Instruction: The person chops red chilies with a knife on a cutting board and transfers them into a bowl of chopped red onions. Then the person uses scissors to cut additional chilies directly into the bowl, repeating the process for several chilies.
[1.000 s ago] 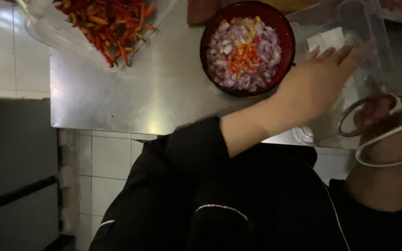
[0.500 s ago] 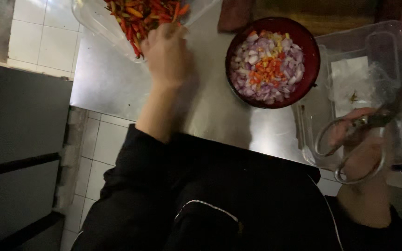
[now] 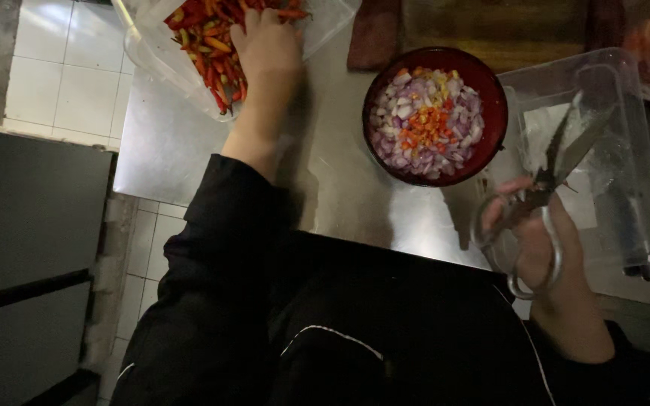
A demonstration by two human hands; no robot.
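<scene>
Steel surface (image 3: 182, 150) lay under both hands. Left hand (image 3: 266, 46) dug, fingers curled, into red chilies (image 3: 203, 41) in a clear tub (image 3: 144, 53). Right hand (image 3: 539, 240) gripped scissors (image 3: 543, 188), blades angled up and away, beside a red bowl (image 3: 490, 98).

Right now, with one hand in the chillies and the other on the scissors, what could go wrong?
1. The right hand holds the scissors with blades parted and pointing toward the clear tub; they could nick it.
2. The left hand is among the chillies; juice could irritate skin.
3. The chilli container overhangs the steel counter edge and might tip.
</scene>
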